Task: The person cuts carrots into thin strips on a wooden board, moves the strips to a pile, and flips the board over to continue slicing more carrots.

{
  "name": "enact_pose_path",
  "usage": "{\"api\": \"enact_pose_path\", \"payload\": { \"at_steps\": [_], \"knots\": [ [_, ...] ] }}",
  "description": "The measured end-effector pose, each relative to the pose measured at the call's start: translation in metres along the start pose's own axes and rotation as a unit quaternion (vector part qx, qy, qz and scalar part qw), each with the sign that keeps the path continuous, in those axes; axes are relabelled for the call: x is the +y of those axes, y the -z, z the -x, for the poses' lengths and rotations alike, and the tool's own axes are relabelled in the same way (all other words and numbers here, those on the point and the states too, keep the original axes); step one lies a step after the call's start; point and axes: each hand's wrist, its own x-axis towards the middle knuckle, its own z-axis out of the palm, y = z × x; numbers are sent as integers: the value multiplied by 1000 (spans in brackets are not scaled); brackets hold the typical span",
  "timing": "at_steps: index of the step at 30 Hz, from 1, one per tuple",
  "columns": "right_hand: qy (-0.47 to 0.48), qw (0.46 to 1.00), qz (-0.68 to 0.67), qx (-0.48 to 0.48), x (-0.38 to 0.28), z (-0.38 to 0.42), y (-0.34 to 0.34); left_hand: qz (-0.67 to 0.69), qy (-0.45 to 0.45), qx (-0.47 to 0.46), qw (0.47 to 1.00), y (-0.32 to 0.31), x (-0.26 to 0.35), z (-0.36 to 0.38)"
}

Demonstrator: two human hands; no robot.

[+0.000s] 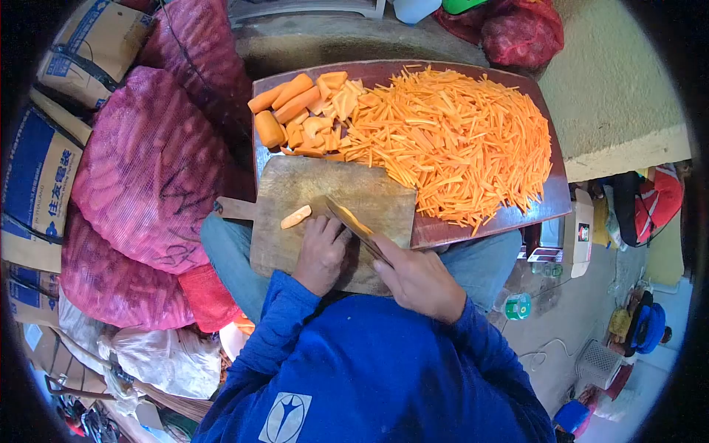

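Observation:
My right hand (421, 280) is wrapped round the handle of a knife (336, 208), its blade slanting over a worn wooden cutting board (288, 177). Orange carrot (354, 221) shows along the right side of the blade. Close to the blade on the left, my left hand (322, 255) rests on the board with curled fingers; whatever lies under them is hidden. A pale carrot piece (296, 216) lies by itself left of that hand. Beyond the board are carrot chunks (295, 92) and a big heap of carrot sticks (458, 140).
The board overlaps a dark red wooden table (557, 199) above my knees. Pink mesh sacks (148, 170) and cardboard boxes (37, 184) crowd the left side. To the right are a concrete ledge (620, 96), a green-labelled container (518, 306) and a grey basket (598, 363).

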Motion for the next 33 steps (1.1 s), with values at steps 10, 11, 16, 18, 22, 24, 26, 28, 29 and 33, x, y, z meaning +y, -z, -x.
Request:
{"api": "enact_pose_path", "payload": {
  "at_steps": [10,11,16,18,22,24,26,28,29,33],
  "knots": [
    [27,999,2,20,-11,17,4,4,50,32,998,4,3,4],
    [10,1000,3,4,-8,6,-4,9,55,31,998,3,2,5],
    [15,1000,-12,-4,-10,-1,2,35,52,74,995,0,-3,2],
    [27,1000,-1,7,-11,18,5,66,64,80,993,-2,-3,6],
    [-8,1000,11,-22,-5,0,-8,68,63,92,991,-6,-4,5],
    [20,1000,2,-9,-6,-9,-9,60,56,82,993,0,-3,5],
    [15,1000,3,-3,-13,7,-2,53,55,77,994,2,-5,6],
    [9,1000,10,-9,-13,12,1,52,65,76,994,-1,-3,7],
    [-5,1000,8,-14,-11,11,-2,42,73,75,994,-3,-2,8],
    [13,1000,-2,-9,-8,-5,-7,43,72,85,993,-2,0,6]
  ]
}}
